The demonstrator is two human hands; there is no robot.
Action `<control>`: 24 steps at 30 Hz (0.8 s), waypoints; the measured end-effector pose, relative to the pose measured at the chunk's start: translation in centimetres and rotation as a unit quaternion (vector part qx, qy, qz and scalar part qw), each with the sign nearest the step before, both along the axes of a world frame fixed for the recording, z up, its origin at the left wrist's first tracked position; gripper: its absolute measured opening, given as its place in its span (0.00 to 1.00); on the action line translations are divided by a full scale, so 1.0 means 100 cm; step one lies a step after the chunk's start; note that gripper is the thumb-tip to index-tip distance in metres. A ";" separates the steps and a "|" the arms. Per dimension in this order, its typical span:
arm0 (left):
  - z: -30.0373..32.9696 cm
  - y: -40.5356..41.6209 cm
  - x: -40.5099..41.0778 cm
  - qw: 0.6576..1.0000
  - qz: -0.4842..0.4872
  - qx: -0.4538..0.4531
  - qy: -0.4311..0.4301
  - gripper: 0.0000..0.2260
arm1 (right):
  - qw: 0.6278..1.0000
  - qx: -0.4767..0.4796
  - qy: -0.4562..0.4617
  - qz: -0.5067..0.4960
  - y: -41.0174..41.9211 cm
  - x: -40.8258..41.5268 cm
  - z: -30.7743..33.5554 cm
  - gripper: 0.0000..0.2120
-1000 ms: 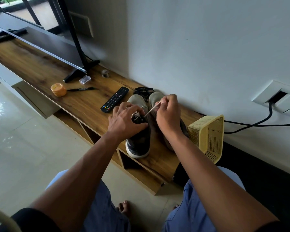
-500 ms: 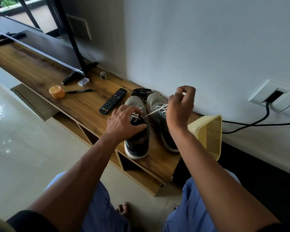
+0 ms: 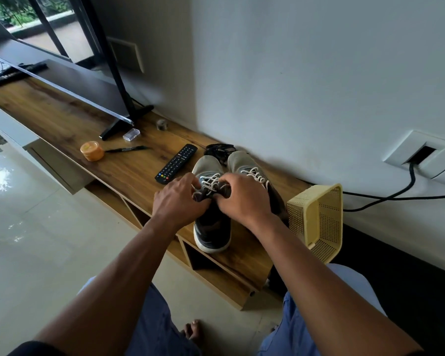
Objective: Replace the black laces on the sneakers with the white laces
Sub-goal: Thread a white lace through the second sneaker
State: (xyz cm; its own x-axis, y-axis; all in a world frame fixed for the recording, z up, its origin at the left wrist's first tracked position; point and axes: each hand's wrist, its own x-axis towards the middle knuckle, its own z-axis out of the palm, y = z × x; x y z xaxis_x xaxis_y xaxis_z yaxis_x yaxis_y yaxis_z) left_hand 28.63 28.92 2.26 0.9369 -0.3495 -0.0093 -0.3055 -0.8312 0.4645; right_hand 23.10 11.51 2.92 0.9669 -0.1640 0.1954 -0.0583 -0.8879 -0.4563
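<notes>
Head camera looks down along a long wooden console set against a pale wall. Far left on it, a flat television stands on a black foot, with a small clear box just beside that foot. Nearer the front edge sits a round orange tub, and a black pen lies next to it. Further right a black remote lies at a slant, close to the toe of the left sneaker.

That shoe points toward the wall, white laces crossing its upper eyelets. The person's left hand rests on its left flank, fingers curled in at the lacing; it seems to pinch the lace there, though the tips are hidden. The right hand meets it from the other side, fingers bent down onto the tongue and gripping the same lace area; what exactly it holds I cannot tell. Behind the two toes lies a bundle of black laces.

Touching the first shoe, the right sneaker is already threaded in white. At the console's right end a yellow perforated basket lies tipped on its side. On the wall beyond, a black cable runs from a white socket plate.
</notes>
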 end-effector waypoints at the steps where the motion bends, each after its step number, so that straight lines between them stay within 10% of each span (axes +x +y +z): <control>1: 0.000 -0.004 -0.001 1.000 0.004 -0.002 -0.011 0.18 | 1.000 -0.017 0.013 0.005 0.004 0.000 -0.002 0.20; 8: 0.001 -0.016 -0.004 0.998 0.023 -0.013 -0.062 0.09 | 0.999 -0.009 0.001 -0.037 0.012 0.006 -0.018 0.06; 16: 0.002 -0.005 0.002 0.996 0.071 -0.049 -0.016 0.08 | 0.986 0.124 0.064 -0.090 0.010 0.004 -0.023 0.08; 24: -0.002 0.003 0.005 0.998 -0.003 -0.047 0.029 0.21 | 1.000 -0.013 -0.012 0.006 0.004 -0.003 -0.013 0.20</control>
State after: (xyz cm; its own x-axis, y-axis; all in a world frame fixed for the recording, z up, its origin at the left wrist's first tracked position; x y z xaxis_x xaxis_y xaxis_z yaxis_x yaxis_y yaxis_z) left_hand 29.18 29.24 2.09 0.9337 -0.3567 -0.0307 -0.2804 -0.7819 0.5567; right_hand 22.82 11.90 1.60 0.9640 -0.1463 0.2220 -0.0366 -0.9001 -0.4341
